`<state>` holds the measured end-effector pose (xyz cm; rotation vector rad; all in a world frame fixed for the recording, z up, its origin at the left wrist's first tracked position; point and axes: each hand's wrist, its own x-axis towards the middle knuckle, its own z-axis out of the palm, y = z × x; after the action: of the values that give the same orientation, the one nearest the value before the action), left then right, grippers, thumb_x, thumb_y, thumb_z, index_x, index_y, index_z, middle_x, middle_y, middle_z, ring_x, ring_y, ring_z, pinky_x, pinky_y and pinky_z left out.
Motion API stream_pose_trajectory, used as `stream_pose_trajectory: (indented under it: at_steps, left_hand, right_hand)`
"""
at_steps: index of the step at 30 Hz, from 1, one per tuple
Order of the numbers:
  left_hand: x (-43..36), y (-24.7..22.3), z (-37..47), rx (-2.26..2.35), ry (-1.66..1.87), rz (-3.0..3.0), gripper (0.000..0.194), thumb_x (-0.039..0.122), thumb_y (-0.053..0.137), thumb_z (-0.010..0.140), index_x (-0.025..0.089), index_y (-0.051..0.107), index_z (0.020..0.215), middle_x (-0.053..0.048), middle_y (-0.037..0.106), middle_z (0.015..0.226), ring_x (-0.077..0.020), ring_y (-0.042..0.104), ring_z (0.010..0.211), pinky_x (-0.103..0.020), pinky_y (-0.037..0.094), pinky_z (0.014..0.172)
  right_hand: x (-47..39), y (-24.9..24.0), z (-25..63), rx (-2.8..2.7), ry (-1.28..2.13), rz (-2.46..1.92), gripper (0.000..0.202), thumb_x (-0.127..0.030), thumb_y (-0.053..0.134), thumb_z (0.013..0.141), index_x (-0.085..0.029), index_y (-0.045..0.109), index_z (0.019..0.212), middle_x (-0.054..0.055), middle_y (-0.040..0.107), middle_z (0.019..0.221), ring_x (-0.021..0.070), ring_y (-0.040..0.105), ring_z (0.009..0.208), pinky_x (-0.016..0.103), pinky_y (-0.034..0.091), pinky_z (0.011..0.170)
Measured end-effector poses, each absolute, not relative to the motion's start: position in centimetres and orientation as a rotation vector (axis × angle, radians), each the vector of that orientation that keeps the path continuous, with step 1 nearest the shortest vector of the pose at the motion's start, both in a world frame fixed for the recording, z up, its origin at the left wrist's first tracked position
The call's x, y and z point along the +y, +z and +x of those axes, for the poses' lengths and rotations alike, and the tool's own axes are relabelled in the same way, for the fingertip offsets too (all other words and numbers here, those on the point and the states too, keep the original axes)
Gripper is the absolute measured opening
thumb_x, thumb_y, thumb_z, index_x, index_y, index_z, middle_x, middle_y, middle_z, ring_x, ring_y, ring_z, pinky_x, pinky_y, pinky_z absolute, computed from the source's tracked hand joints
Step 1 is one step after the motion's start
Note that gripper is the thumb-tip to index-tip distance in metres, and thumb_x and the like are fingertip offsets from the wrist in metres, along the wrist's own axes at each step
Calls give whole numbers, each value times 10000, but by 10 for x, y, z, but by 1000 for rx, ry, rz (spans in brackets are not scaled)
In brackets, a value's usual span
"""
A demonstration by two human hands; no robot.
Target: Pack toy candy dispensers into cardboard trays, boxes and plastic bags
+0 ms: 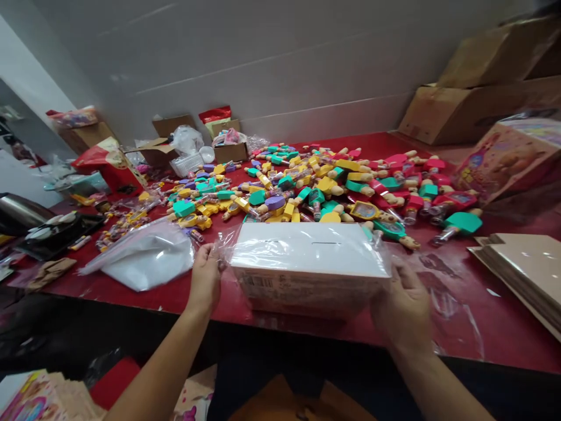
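A box with a white top (307, 248) and a printed front side lies at the front edge of the red table, wrapped in clear plastic film. My left hand (207, 278) is at the box's left end, its fingers closed on the gathered film. At the right end, my right hand (405, 304) is against the wrapped side with its fingers bent; blur hides what exactly they pinch. A stack of clear plastic bags (144, 257) lies left of my left hand.
Behind the box spreads a big pile of colourful toys (315, 187) on the red table (460, 280). Flat cardboard pieces (526, 263) are stacked at right, below a printed box (508, 158). Brown cartons (456, 114) stand at the back right, a metal kettle (26, 213) far left.
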<state>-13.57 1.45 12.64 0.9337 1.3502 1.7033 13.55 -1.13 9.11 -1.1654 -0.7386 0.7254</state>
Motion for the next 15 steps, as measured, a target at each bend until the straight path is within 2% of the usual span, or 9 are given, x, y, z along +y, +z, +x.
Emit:
stream_pose_trajectory:
  at_steps: [4,5,7,9,12,15]
  left_hand:
    - [7,129,-130,1157,1686,838,655,773,574,587,183,508,863,-1,591,737,-146,583,667,-262,472,606]
    - [2,129,-131,1121,1675,841,689,785,586,559,189,518,897,-10,611,785,-158,598,711,-271,485,641]
    - [-7,125,-135,1121,1655,864,634,657,732,522,195,543,912,-2,630,825,-149,604,763,-253,486,705]
    - [-9,120,-136,1179,1637,875,498,485,817,525,184,563,829,23,623,756,-124,593,739,-234,481,741]
    - [2,117,-126,1189,1615,829,392,453,781,595,180,581,793,16,632,731,-140,604,727,-280,500,768]
    - [12,123,-114,1204,1510,758,302,335,704,699,186,608,944,-29,680,909,-183,631,852,-322,508,811]
  right_hand:
    - [-4,90,127,-684,792,-1119,409,-570,625,721,-180,524,792,-6,566,733,139,511,660,273,423,628]
    - [-5,88,127,-686,775,-1147,405,-559,638,716,-176,539,802,-4,574,740,139,514,675,264,421,634]
    - [-8,85,129,-684,731,-1199,401,-544,659,704,-170,563,813,-2,587,751,139,518,698,251,416,649]
    - [-8,85,129,-635,770,-1172,391,-531,679,687,-179,557,805,-13,583,728,142,527,690,251,423,645]
    - [0,94,124,-538,1016,-1005,397,-516,699,667,-204,534,850,-20,595,727,168,569,691,278,454,640]
    - [11,112,117,-551,1178,-907,437,-513,693,666,-215,530,942,2,634,833,203,605,796,318,479,713]
